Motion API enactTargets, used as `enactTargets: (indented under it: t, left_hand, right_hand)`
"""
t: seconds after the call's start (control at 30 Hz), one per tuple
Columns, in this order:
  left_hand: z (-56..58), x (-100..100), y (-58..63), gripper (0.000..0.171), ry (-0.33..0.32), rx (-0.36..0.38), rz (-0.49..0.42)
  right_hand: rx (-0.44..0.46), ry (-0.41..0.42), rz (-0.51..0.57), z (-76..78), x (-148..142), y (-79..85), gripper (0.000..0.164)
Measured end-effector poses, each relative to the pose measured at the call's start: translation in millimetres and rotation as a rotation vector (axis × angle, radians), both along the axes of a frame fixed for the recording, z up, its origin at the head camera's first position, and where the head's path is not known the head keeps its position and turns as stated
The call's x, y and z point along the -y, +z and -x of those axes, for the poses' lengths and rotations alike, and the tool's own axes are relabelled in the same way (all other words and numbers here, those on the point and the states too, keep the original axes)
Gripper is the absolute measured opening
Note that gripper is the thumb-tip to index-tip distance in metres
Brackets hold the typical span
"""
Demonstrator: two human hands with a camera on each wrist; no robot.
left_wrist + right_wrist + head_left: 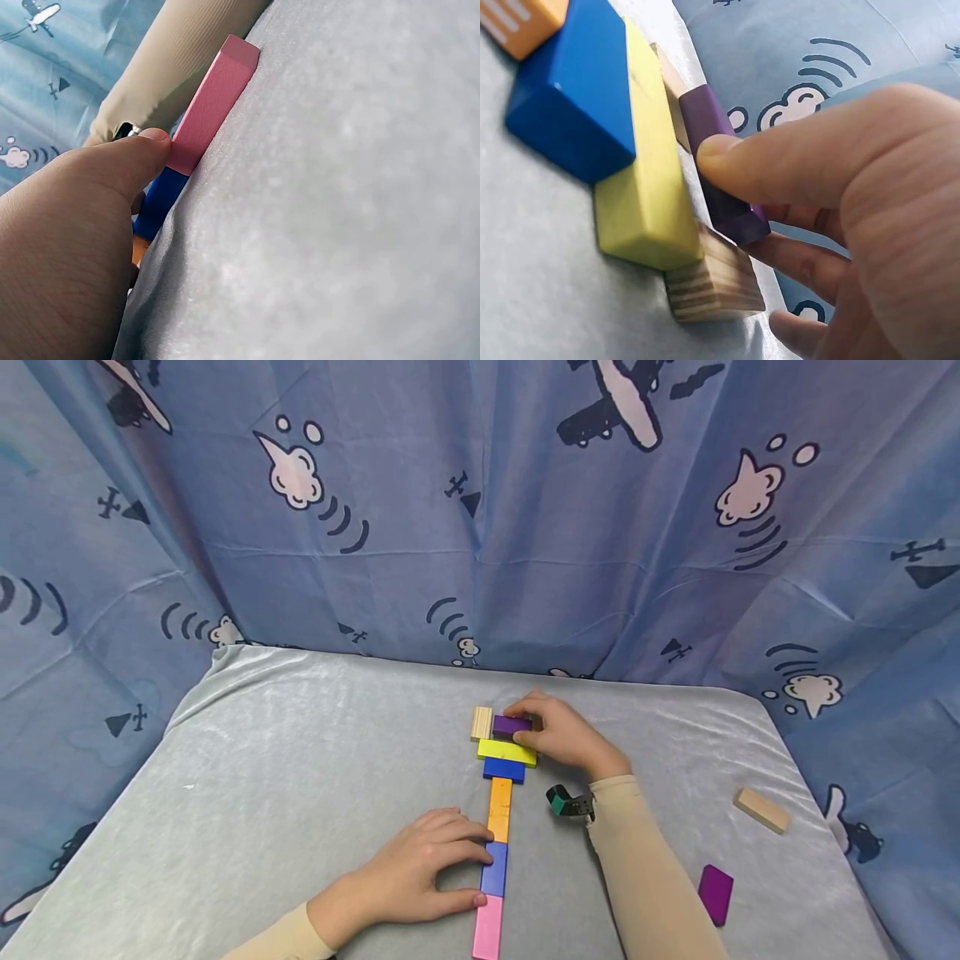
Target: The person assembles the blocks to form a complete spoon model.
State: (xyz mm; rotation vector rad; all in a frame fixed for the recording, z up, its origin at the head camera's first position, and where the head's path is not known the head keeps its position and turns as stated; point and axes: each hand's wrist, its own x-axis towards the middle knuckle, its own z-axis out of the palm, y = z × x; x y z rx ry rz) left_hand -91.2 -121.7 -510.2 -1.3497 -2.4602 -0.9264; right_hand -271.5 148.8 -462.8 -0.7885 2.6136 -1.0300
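Observation:
My right hand pinches a purple block between thumb and fingers at the far end of a row of blocks. Crosswise in front of it lies a yellow block, then a blue block. A striped wooden block is left of the purple one; in the right wrist view, another wooden block shows beside the yellow block's end. My left hand touches the row's left side with extended fingertips, along the orange block, a second blue block and the pink block.
A loose wooden block and a purple piece lie on the right side of the grey cloth-covered table. Behind the table hangs a blue patterned curtain. The right forearm reaches along the row's right side.

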Motion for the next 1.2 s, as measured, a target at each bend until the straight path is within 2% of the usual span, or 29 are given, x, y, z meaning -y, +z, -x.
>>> enactTargets:
  t: [0.2,0.4,0.67,1.2]
  left_hand:
    - [-0.3,-0.2,0.3,0.033,0.004,0.035,0.005]
    - [0.3,-0.1,-0.2,0.034,0.004,0.026,0.005]
    - [-1.1,0.2,0.4,0.035,0.015,0.098,0.027]
    - [-1.4,-1.5,-0.7,0.035,0.024,0.091,0.021]
  right_hand:
    - [0.006,0.019,-0.014,0.4,1.7,-0.6,0.035]
    - [-0.003,0.028,-0.019,-0.1,3.9,-0.1,0.035]
    - [-0.004,0.025,-0.030,-1.3,4.8,-2.0,0.034]
    - [0.031,0.020,-0.048,-0.7,2.7,-4.8,0.032]
